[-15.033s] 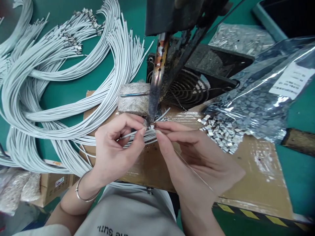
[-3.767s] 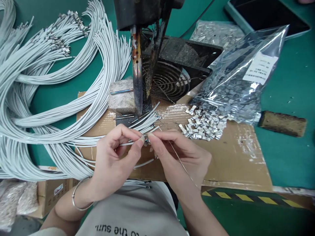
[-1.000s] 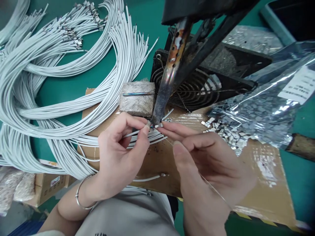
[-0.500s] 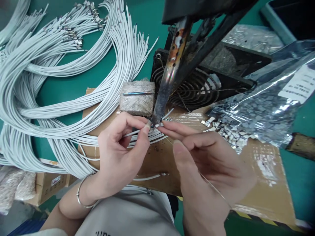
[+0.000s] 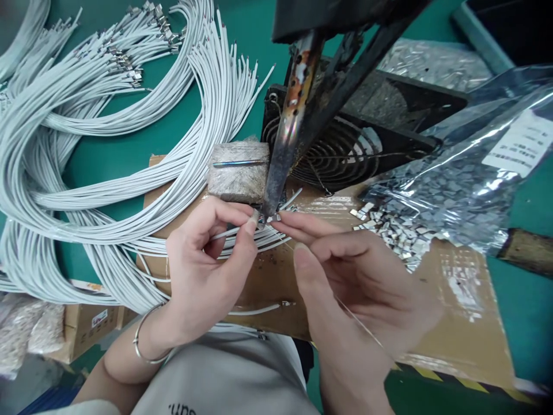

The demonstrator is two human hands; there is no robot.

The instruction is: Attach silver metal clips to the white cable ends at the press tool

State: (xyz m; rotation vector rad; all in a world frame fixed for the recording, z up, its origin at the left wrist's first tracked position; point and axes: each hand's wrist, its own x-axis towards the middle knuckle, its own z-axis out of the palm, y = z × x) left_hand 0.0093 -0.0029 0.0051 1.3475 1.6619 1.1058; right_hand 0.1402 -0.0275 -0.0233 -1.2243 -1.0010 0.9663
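My left hand (image 5: 213,259) pinches a white cable (image 5: 219,235) between thumb and index finger, close to its end. Beside it, the fingertips of my right hand (image 5: 345,276) touch a small metal connector (image 5: 273,218), and a thin solder wire (image 5: 363,325) runs across that palm. The dark tip of a soldering iron (image 5: 279,164), which slants down from above, reaches the gap between both hands. Just behind my left fingers sits a wrapped block (image 5: 238,173) with a thin metal rod on top. The exact contact at the tip is too small to make out.
Bundles of white cables (image 5: 108,222) cover the left side. A black fan (image 5: 341,153) stands behind the iron. Loose metal connectors (image 5: 400,230) spill from a clear plastic bag (image 5: 475,178) at the right. Cardboard (image 5: 458,311) lies under my hands.
The whole view has shifted slightly, with the iron, fan and bag appearing a little further left. Both hands keep nearly the same pose around the iron's tip.
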